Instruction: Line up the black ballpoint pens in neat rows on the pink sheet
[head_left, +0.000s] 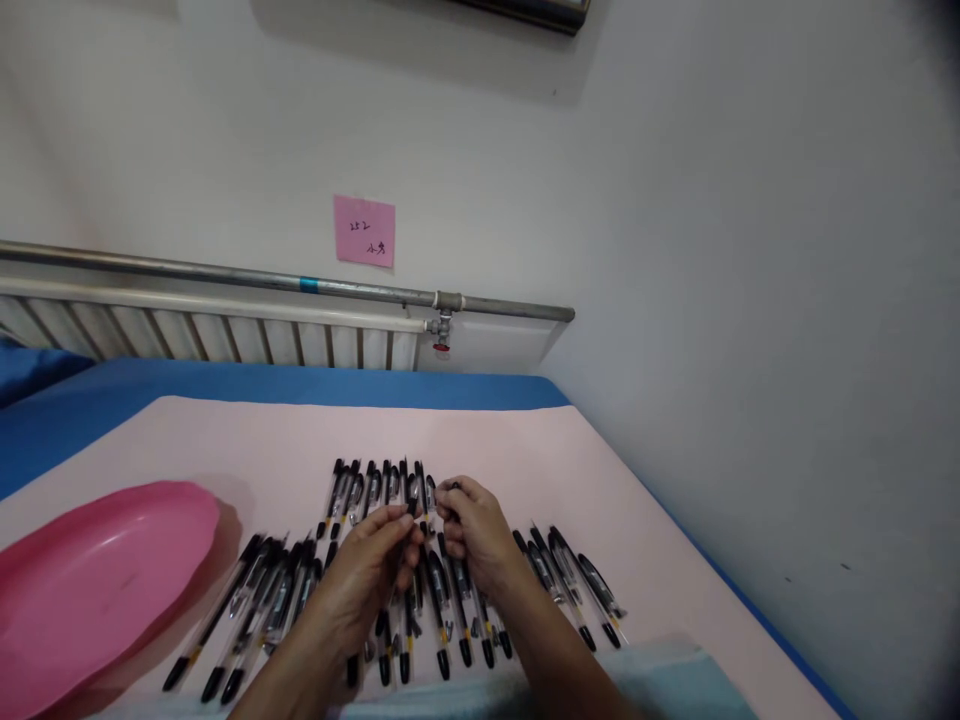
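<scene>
My left fingers [401,527] and right fingers [448,512] pinch one pen [417,503] between them. More pens [352,492] lie under them on the worktop [225,440]. Pink tray [97,580] left.

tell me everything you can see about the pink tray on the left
The pink tray is a shallow oval dish, smooth and slightly glossy like plastic, with a low raised rim. It lies flat at the near left of the pale pink table cover, partly cut off by the picture's left and bottom edges. Nothing shows inside it. The nearest black pens lie just to its right, apart from the rim as far as can be told. Neither hand touches it.
</scene>
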